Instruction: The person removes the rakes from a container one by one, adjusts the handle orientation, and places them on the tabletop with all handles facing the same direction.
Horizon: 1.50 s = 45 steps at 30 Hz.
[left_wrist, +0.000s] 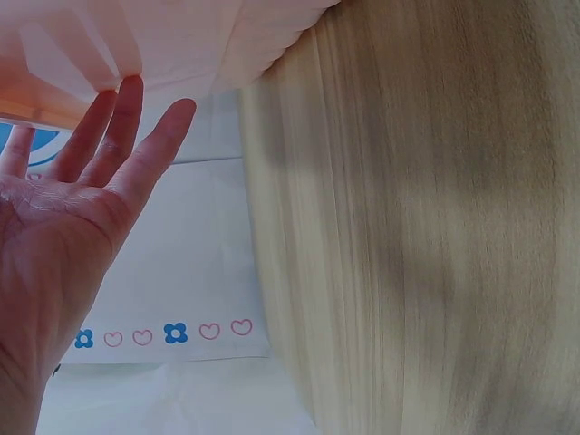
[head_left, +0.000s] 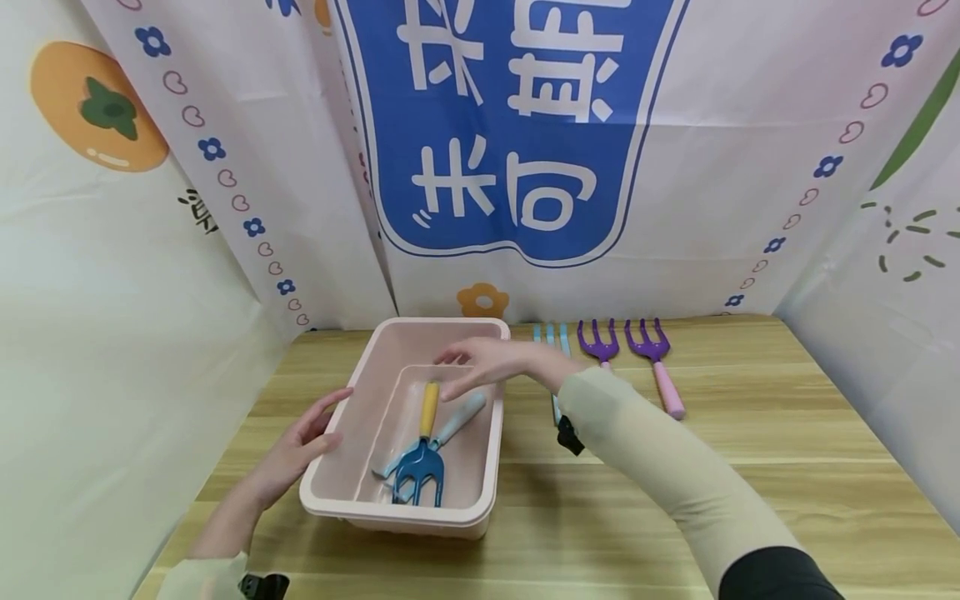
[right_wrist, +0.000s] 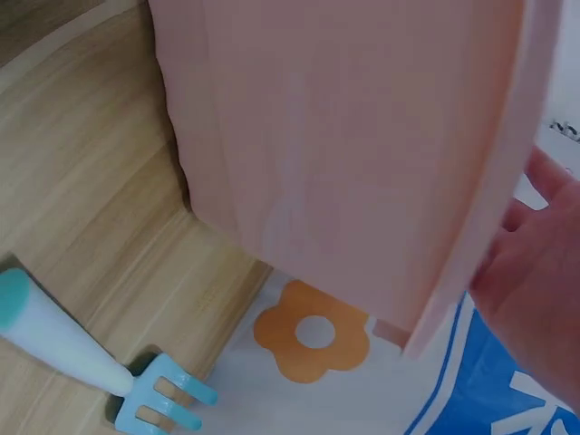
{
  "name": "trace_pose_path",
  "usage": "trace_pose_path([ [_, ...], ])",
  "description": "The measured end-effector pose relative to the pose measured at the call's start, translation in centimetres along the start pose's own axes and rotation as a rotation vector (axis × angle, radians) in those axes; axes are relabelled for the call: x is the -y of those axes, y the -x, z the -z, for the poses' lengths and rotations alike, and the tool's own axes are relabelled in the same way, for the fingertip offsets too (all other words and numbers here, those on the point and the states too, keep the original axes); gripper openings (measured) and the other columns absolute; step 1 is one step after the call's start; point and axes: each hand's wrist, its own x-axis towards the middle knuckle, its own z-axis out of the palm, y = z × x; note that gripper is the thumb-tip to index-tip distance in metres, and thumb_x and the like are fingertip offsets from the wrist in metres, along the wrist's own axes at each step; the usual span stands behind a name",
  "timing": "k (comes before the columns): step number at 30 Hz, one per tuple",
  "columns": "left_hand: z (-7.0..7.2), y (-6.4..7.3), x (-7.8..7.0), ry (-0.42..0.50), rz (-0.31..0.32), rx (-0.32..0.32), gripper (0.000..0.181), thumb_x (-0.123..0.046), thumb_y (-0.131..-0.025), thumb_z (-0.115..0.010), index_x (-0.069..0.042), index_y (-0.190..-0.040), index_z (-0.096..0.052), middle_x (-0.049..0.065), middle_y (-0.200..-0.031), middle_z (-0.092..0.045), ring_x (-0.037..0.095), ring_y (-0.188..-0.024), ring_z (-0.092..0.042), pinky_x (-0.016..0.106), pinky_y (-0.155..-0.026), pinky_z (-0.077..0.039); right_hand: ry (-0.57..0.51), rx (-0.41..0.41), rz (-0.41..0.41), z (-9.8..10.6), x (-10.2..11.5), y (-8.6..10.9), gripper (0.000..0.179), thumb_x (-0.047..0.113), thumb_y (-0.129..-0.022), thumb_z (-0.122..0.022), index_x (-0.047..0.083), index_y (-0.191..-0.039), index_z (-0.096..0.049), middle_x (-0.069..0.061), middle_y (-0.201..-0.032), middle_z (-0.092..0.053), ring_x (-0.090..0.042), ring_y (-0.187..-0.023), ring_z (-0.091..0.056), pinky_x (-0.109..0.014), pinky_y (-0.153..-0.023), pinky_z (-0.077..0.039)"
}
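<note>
A pale pink plastic bin (head_left: pixel 341 505) stands on the wooden table. My left hand (head_left: pixel 292 450) is at its left rim; in the left wrist view the fairly straight fingers (left_wrist: pixel 118 136) touch its outer wall. Inside the bin lie a dark blue hand fork with a yellow handle (head_left: pixel 428 408) and, crossed beneath it, a light blue garden tool (head_left: pixel 459 419) whose head is partly hidden. My right hand (head_left: pixel 487 362) hovers over the far part of the bin, fingers loosely bent, holding nothing; its fingertips are hidden behind the bin wall in the right wrist view.
Right of the bin lie a light blue hand fork (right_wrist: pixel 149 399), partly covered by my right forearm in the head view, and two purple hand forks (head_left: pixel 599 342) with pink handles. Printed cloth (head_left: pixel 697 208) hangs behind the table and along both sides.
</note>
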Motion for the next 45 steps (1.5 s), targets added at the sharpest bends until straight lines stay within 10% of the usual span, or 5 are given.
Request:
trace_pose_path([
  [20, 0.0, 0.0, 0.1, -0.019, -0.003, 0.002, 0.059, -0.018, -0.101, -0.053, -0.017, -0.153, -0.027, 0.034, -0.144, -0.034, 0.041, -0.122, -0.043, 0.031, -0.083, -0.05, 0.084, 0.153, -0.124, -4.3, 1.0, -4.3, 0.069, 0.052, -0.079, -0.076, 0.021, -0.136, -0.056, 0.001, -0.136, -0.051, -0.014, -0.116, -0.044, -0.03, -0.101, -0.036],
  [31, 0.1, -0.2, 0.4, -0.006, -0.039, 0.011, 0.058, -0.013, -0.101, -0.052, -0.017, -0.153, -0.027, 0.034, -0.141, -0.036, 0.009, -0.109, -0.054, 0.03, -0.083, -0.051, 0.208, 0.28, -0.199, -5.9, 1.2, -5.5, 0.076, 0.069, -0.078, -0.064, 0.034, -0.143, -0.048, 0.004, -0.143, -0.045, -0.014, -0.122, -0.04, -0.04, -0.105, -0.032],
  [45, 0.1, -0.2, 0.4, 0.009, -0.064, 0.026, 0.058, -0.012, -0.101, -0.051, -0.016, -0.153, -0.027, 0.036, -0.144, -0.033, 0.005, -0.111, -0.053, 0.029, -0.085, -0.05, 0.347, 0.311, -0.292, -5.6, 1.3, -5.0, 0.072, 0.071, -0.078, -0.062, 0.029, -0.136, -0.057, 0.008, -0.135, -0.052, -0.013, -0.118, -0.046, -0.036, -0.102, -0.037],
])
